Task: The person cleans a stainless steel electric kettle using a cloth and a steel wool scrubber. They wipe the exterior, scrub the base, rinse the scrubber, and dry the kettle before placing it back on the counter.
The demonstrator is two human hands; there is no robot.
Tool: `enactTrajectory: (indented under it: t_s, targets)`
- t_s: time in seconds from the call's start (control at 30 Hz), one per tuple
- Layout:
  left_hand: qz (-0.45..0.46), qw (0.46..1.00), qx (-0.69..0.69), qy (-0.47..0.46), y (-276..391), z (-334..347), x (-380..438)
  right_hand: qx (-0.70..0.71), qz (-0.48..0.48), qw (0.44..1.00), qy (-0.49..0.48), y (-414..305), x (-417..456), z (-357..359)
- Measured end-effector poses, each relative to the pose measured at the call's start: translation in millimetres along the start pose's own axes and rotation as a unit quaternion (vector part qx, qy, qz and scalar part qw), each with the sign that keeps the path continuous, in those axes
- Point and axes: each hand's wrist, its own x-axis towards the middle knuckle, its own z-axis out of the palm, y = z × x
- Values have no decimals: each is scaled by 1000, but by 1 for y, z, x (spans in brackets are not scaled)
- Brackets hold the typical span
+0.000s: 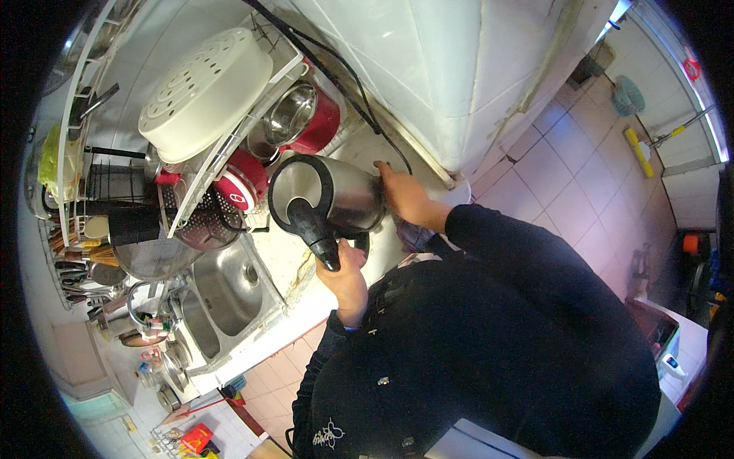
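Note:
A stainless steel electric kettle with a black lid rim and black handle is tilted on its side above the countertop. My left hand is closed around the kettle's black handle. My right hand presses against the kettle's base end, with its fingers spread along the metal. Behind the kettle, red-sided metal pots stand on a wire rack, partly under its upper shelf.
A white perforated steamer sits on the rack shelf. A steel double sink lies to the left, with strainers beside it. Black cables run down the tiled wall behind the kettle. Further off, a yellow mop rests on the floor.

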Motion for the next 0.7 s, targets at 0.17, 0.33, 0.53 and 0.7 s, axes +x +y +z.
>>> enactTrajectory:
  t_s: [0.17, 0.33, 0.53, 0.7]
  targets:
    - [-3, 1000, 24, 5, -1, 2, 0, -65, -3, 991, -120, -5, -26, -6]
    - [-4, 1000, 27, 10, 12, 8, 0, -80, 18, 970, -231, -19, -47, -13]
    - [-2, 1000, 26, -10, 12, 10, 4, 222, -77, 968, -92, 37, -55, 13]
    - [17, 998, 55, 0, 5, 2, 0, 379, 4, 925, 7, -49, -35, -50]
